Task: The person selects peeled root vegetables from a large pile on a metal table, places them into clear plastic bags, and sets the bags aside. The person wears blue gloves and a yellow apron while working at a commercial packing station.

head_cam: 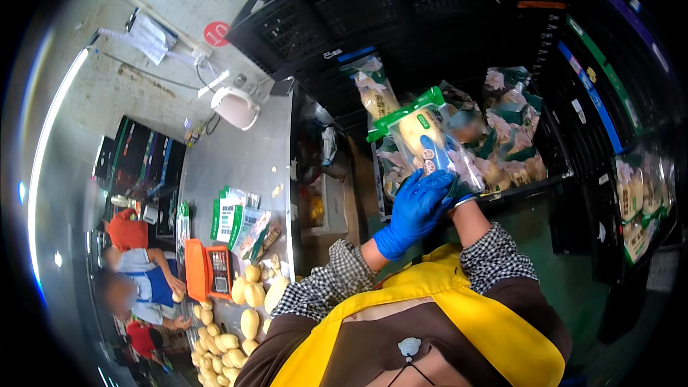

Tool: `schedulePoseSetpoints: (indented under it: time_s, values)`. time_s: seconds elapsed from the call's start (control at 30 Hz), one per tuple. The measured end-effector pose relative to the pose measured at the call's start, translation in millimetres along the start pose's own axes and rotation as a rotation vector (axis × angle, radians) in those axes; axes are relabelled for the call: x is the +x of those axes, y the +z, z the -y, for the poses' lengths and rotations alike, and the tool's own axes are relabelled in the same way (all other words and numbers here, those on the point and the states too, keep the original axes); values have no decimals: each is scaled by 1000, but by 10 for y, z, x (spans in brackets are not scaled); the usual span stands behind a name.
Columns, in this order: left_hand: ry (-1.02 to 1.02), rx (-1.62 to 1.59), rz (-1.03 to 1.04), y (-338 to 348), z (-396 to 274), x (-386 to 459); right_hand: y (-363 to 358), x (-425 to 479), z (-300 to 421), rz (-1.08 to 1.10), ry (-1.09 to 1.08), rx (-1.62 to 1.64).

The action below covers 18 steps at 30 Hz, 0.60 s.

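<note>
My left hand point(413, 214), in a blue glove, presses on the lower end of a clear plastic packet of lotus root point(416, 131) with a green top edge. Under the same packet is my right hand point(452, 203), mostly hidden; its blue fingers show through the clear film. Both hands hold the packet tilted above a black plastic crate point(556, 173). Several more packets point(513, 118) with printed flowers fill this crate. Another packet point(376, 91) leans at its far left corner, partly covered by the held one.
A steel table point(242, 156) on the left bears loose lotus root segments point(220, 352), an orange weighing scale point(207, 270) and printed bags point(242, 223). Stacked black crates point(349, 5) rise behind. More filled packets point(642, 199) stand at right. A co-worker point(142, 279) is across the table.
</note>
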State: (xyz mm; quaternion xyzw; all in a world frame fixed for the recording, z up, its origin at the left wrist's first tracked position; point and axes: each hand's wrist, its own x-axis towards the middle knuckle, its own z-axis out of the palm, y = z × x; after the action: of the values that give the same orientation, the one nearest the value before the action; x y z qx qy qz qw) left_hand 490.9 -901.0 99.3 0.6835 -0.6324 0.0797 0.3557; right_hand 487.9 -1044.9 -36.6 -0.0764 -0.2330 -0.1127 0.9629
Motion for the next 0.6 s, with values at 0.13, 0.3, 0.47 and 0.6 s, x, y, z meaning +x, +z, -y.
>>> schedulePoseSetpoints:
  time_s: [0.13, 0.3, 0.47, 0.6]
  values:
    - [-207, -19, -17, -306, 198, -179, 332, 7, 168, -417, 185, -916]
    - [-687, -81, -348, -646, 574, -1101, 225, 721, 450, -750, 441, -573]
    - [-1171, -96, -642, -867, 526, -2393, -89, 1761, 349, -737, 611, -899]
    - [-1462, -27, -843, -819, 41, -3281, -312, 2515, -50, -474, 766, -1516]
